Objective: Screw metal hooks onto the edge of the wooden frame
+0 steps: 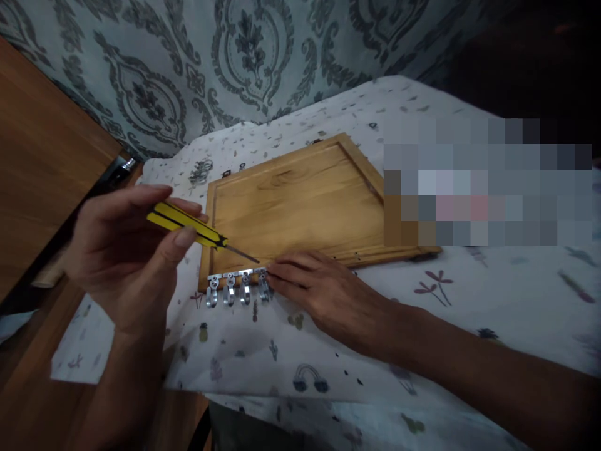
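My left hand [126, 257] is closed around the yellow handle of a screwdriver [185, 225], held between thumb and fingers. Its thin metal shaft points right and down, with the tip above the lower edge of a framed wooden panel [291, 200]. A silver metal hook rail [237, 282] lies along that edge at the panel's left end, several hooks hanging over the side. My right hand [323, 294] is at the rail's right end, its fingers together and pressing on the rail and panel edge. Those fingers cover the rest of the rail.
A white patterned cloth [375, 382] covers the table. Small metal pieces [201, 171] lie on it beyond the panel's left corner. A patterned curtain [248, 56] hangs behind, and a wooden cabinet [51, 119] stands at left. A pixelated patch hides the area at right.
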Action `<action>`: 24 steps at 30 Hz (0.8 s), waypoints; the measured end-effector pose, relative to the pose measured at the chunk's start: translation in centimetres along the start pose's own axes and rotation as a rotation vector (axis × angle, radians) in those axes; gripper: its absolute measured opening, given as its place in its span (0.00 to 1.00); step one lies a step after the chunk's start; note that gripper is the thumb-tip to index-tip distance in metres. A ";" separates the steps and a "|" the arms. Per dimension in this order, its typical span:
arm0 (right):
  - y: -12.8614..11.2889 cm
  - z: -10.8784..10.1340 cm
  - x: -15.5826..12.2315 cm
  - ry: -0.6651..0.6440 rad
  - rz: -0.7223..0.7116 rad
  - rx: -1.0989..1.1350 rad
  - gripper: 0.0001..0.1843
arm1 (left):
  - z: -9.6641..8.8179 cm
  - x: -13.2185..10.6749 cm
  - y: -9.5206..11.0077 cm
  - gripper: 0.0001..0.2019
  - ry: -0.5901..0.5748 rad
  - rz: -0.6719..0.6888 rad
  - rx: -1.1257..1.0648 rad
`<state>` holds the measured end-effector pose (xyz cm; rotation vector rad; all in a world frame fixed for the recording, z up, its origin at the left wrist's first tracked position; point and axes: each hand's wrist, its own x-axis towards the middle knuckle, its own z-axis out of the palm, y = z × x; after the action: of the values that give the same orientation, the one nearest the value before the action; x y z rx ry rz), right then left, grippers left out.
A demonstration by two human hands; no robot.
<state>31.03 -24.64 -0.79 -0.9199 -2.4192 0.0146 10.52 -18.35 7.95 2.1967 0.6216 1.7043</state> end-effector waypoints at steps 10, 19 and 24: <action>0.0 0.3 -0.2 0.035 -0.001 -0.015 0.15 | 0.1 -0.7 -0.5 0.20 -0.119 -0.019 -0.044; 0.0 0.4 -0.2 0.062 -0.014 -0.018 0.15 | 0.3 -1.1 -0.3 0.19 -0.130 -0.033 0.010; 0.0 0.3 -0.2 0.084 -0.020 -0.024 0.15 | 0.3 -1.1 -0.1 0.21 -0.156 -0.020 -0.013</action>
<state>30.98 -24.67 -1.13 -0.8886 -2.3553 -0.0592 10.52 -18.80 6.87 2.2786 0.5892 1.5050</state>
